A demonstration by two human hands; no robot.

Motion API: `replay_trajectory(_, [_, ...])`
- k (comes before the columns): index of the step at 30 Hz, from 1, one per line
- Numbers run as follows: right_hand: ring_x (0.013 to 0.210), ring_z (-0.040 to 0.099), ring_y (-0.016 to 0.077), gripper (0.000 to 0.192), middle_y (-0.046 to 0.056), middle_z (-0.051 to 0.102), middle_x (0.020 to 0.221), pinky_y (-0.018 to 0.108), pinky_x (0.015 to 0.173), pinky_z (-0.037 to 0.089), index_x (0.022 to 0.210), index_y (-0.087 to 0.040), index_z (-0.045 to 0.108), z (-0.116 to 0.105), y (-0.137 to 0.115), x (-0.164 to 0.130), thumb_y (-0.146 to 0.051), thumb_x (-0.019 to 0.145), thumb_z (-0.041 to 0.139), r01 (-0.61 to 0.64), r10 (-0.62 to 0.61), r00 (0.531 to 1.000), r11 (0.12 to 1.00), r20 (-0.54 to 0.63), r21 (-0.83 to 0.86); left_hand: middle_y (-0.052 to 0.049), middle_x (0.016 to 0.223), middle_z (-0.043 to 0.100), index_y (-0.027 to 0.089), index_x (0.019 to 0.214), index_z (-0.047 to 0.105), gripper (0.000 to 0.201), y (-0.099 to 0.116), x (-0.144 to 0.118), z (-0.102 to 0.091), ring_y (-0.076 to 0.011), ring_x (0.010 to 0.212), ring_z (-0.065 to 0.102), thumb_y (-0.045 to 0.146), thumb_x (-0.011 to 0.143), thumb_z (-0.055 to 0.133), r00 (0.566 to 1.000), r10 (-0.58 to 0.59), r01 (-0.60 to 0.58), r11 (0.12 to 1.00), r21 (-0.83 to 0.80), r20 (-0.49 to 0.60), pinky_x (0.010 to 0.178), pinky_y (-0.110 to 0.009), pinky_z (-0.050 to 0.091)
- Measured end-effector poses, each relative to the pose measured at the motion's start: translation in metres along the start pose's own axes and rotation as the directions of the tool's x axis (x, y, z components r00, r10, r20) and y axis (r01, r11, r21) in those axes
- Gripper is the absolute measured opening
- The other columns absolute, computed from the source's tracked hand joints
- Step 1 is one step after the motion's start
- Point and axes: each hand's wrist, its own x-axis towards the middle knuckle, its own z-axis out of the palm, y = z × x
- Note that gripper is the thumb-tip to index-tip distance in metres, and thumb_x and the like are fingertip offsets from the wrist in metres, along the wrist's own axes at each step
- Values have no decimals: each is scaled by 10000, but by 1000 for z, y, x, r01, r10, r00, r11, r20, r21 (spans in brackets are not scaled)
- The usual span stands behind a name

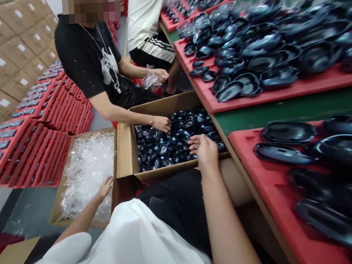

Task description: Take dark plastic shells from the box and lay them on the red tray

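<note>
Glossy dark-blue plastic shells heaped in an open cardboard box before the wearer's lap, with a seated co-worker's hand also over them. Right hand over the shells, fingers half curled; left hand beside clear plastic bags, fingers loosely bent; impossible to tell whether gripping anything. More shells on red trays, green counter at right.

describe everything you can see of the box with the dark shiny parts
The box is open-topped brown cardboard, with a flap folded outward at its left end. Glossy blue-black parts fill it in a loose heap. It sits left of the green table; whether they touch is unclear. The person's right grip and a co-worker's arm are over it.
</note>
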Motion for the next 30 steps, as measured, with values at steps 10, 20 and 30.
replay_trajectory(10, [440,493,97,487,31,604,619,190,367,375,736,-185,572,-4,14,12,-664,815,538,47,-46,999,999,-19,23,-91,1109,755,218,1060,664,276,11,23,-26,-251,792,692,283,841,511,999,-21,4,867,499,29,893,-403,524])
replay_trajectory(20, [426,481,95,461,24,589,600,190,353,367,713,-197,555,2,17,21,-652,785,533,79,-75,992,996,-100,30,-39,721,663,217,910,706,213,147,44,17,-171,588,562,371,875,564,784,621,-606,771,195,-19,656,-273,482])
replay_trajectory(30, [432,464,90,435,14,574,586,188,356,384,686,-191,570,0,16,16,-621,752,584,75,-75,994,997,-82,-10,-37,618,553,123,439,381,535,229,139,169,-230,808,700,208,747,810,815,385,-532,794,295,433,710,-283,502])
